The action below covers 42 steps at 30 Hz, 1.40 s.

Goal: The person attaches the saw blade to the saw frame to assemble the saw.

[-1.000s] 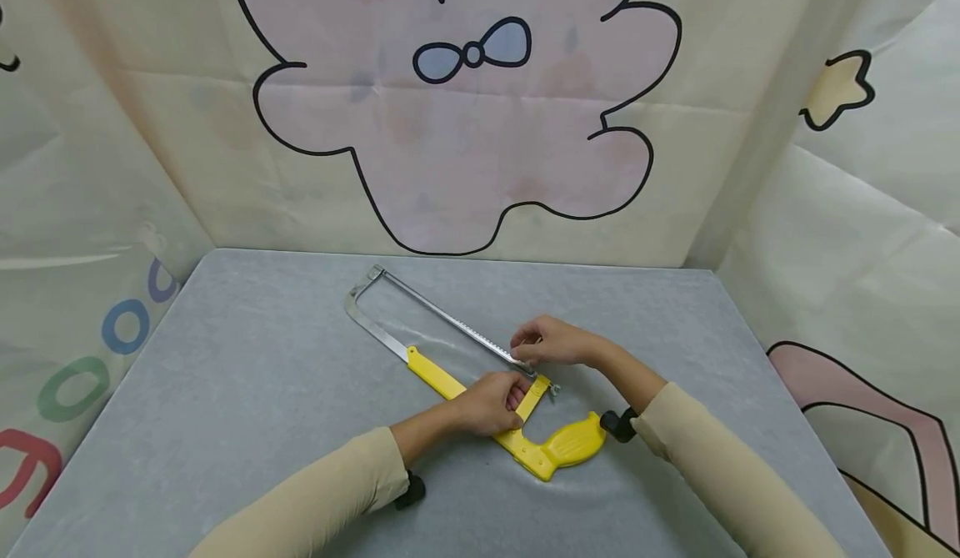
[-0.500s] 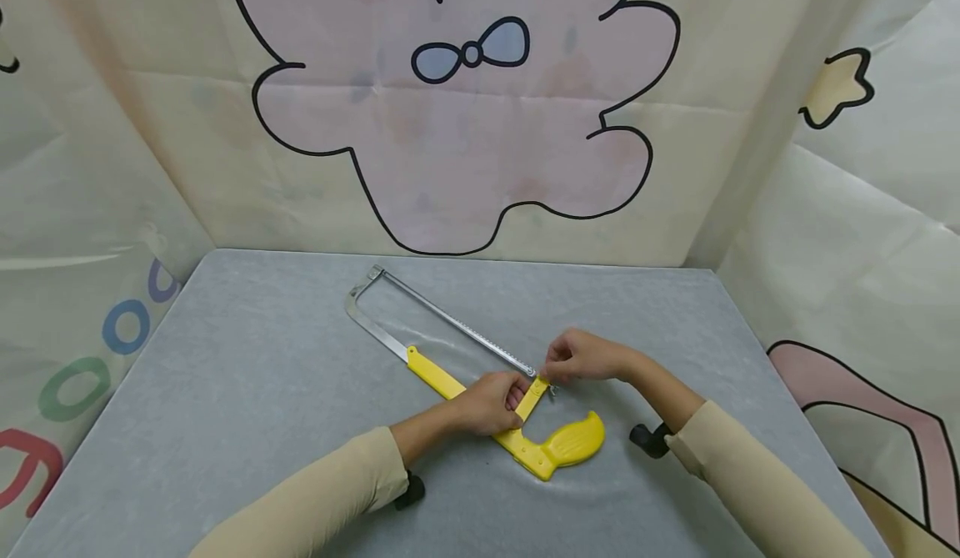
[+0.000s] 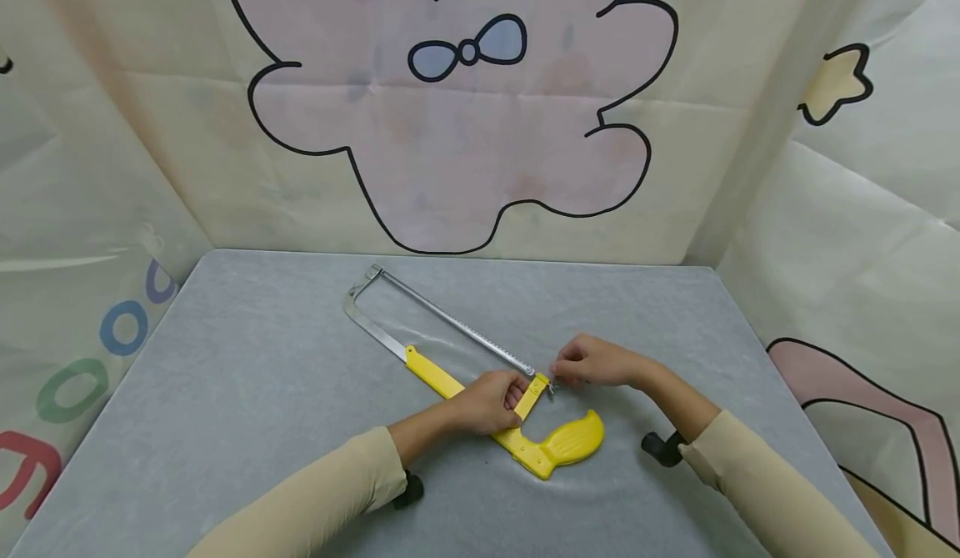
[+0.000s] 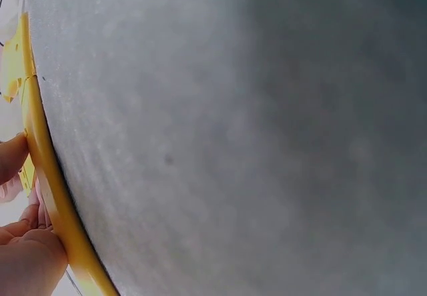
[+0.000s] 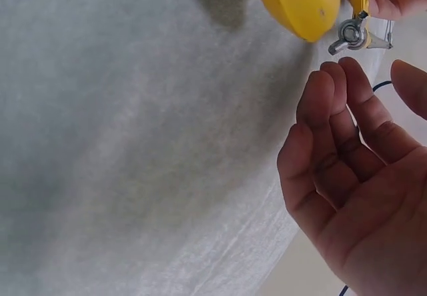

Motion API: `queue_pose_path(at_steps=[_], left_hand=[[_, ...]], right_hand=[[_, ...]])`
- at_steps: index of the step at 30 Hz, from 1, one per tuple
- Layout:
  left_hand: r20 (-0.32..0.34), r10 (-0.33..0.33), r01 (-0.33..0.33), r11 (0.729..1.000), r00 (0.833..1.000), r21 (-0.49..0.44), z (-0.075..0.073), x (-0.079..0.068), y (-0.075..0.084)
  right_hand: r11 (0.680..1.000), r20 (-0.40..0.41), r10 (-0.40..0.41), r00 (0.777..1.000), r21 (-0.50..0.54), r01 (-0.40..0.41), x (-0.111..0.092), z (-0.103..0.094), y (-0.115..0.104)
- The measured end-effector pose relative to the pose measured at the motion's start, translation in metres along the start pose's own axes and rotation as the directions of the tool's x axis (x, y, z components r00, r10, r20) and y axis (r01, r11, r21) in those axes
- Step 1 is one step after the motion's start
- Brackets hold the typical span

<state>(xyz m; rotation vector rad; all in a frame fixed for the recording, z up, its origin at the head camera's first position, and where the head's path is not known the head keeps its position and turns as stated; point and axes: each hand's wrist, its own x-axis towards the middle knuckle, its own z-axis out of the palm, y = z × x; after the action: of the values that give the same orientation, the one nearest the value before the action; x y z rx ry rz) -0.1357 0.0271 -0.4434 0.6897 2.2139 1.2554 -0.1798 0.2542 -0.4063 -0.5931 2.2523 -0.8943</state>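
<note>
A hacksaw with a yellow handle (image 3: pixel 576 441) and a silver front frame lies slantwise on the table, its blade (image 3: pixel 457 323) on the far side. My left hand (image 3: pixel 486 404) grips the yellow frame beside the upright post; in the left wrist view, thumb and fingers of that hand (image 4: pixel 30 263) close around the yellow bar (image 4: pixel 57 183). Just right of the post's end, my right hand (image 3: pixel 600 362) hovers near the wing nut (image 3: pixel 553 389). The right wrist view shows its fingers (image 5: pixel 317 99) loosely bent, holding nothing, a small gap from the wing nut (image 5: pixel 350 35).
The grey cloth-covered table (image 3: pixel 262 424) ends at a printed backdrop (image 3: pixel 450 141), with printed side walls left and right. Black wrist mounts (image 3: pixel 662 449) stick out beneath both cuffs.
My right hand has moved from the near end of the blade rightward, past the post, to beside the wing nut. My left hand and the hacksaw have stayed put.
</note>
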Motion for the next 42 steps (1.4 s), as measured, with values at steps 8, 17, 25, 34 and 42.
queue_pose_path(at_steps=[8,17,25,34,42], left_hand=[[-0.008,0.004,-0.004,1.0,1.0,0.003,0.0002,0.0003,0.0001],[-0.002,-0.008,0.008,1.0,1.0,0.001,0.0,0.0006,-0.0002],[-0.001,-0.008,0.008,1.0,1.0,-0.016,0.0001,-0.0004,0.0011],[-0.008,0.003,-0.003,1.0,1.0,-0.026,0.0,-0.0022,0.0008],[-0.015,0.008,-0.008,0.999,1.0,-0.033,0.0007,-0.0014,-0.0008]], right_hand=[[1.0,0.013,0.025,1.0,0.016,-0.026,0.0005,0.0024,0.0031],[0.998,0.042,0.031,0.999,0.051,-0.033,0.0005,0.0044,0.0013],[0.997,0.077,0.053,0.996,0.06,-0.058,-0.0002,0.0076,-0.0001],[0.992,0.083,0.075,0.994,0.093,-0.082,0.0006,0.0073,0.0007],[0.99,0.081,0.074,0.994,0.116,-0.083,-0.0003,0.0082,-0.0002]])
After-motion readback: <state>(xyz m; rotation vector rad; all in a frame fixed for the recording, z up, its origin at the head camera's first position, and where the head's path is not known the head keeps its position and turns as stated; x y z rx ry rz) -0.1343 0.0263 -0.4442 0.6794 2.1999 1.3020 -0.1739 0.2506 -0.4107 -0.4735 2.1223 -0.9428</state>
